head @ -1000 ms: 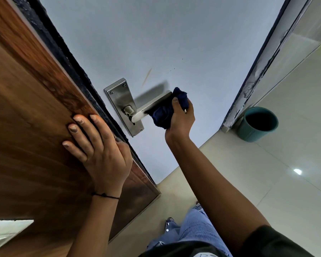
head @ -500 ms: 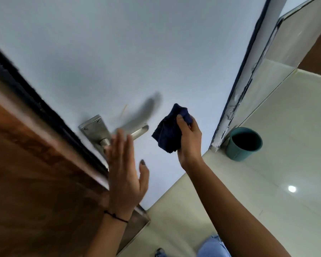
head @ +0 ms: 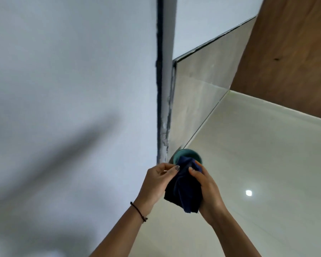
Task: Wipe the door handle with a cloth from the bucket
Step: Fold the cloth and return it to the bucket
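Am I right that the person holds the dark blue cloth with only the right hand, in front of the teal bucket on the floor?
Not quite. The head view shows both hands on the dark blue cloth: the left hand pinches its upper edge and the right hand grips its other side. The rest is right: the cloth is in front of the teal bucket on the floor.

Pale wall (head: pixel 72 71), glossy cream tiled floor (head: pixel 258 154), brown wood panel (head: pixel 289 52) behind

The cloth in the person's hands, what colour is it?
Dark navy blue cloth, plain, seen in the head view.

Head view, downward, near hands (head: pixel 182 186)
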`<state>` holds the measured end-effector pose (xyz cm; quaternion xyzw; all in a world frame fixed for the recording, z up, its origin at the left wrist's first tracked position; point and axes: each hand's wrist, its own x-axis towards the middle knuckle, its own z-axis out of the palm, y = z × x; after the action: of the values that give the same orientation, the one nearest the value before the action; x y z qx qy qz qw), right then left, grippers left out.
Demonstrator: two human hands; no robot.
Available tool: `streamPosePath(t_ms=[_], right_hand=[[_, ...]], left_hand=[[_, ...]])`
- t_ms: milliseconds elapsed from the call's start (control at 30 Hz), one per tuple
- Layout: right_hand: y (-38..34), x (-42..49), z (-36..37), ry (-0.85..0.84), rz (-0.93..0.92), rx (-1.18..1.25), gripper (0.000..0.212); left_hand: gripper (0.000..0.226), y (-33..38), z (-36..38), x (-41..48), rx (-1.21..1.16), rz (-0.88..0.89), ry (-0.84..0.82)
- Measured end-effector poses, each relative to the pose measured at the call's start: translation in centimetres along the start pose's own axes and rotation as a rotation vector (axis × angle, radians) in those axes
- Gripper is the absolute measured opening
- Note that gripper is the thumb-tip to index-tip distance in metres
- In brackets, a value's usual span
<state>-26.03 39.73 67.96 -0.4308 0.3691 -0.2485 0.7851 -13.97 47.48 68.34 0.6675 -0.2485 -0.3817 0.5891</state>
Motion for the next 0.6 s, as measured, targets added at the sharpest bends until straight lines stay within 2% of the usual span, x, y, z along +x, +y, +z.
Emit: streamPosePath(t_ms=[100,233,267,300,367,433,500,600], right_hand=[[-2.7,2.0,-4.8,-0.025,0.088,0.174,0.037],[-4.6,6.7,-9.7,0.053,-0.008,-0.142,0.081],[-4.9,7.9,-10.4,0.076,-0.005,-0.197,0.081],[-5.2,9.4,-11.2,0.094,0.002,-0.206,0.073],[-5.8,12.9,-12.8,0.131,0.046,-0.146,0.039],[-6.3,16.6,-14.3,0.174,0.162,-0.060,0.021],[-6.4,21.3,-16.0,0.199,0.281,0.001,0.018],[-6.0,28.6,-18.4,0.234,0.411,-0.017,0.029]], left_hand=[[0.017,0.7,5.4,3.2,0.011,-0.001,-0.015],[0.011,1.0,10.6,7.9,0.030,-0.003,-0.031],[0.013,0.9,11.4,9.2,0.032,-0.019,-0.022],[0.014,0.6,12.1,10.8,0.023,-0.043,-0.008],[0.013,-0.5,13.3,14.3,-0.015,-0.106,0.028],[0.015,-1.7,14.1,17.9,-0.073,-0.192,0.062],[0.017,-3.7,14.9,22.4,-0.133,-0.274,0.088],[0.016,-7.1,16.3,29.2,-0.204,-0.387,0.105]])
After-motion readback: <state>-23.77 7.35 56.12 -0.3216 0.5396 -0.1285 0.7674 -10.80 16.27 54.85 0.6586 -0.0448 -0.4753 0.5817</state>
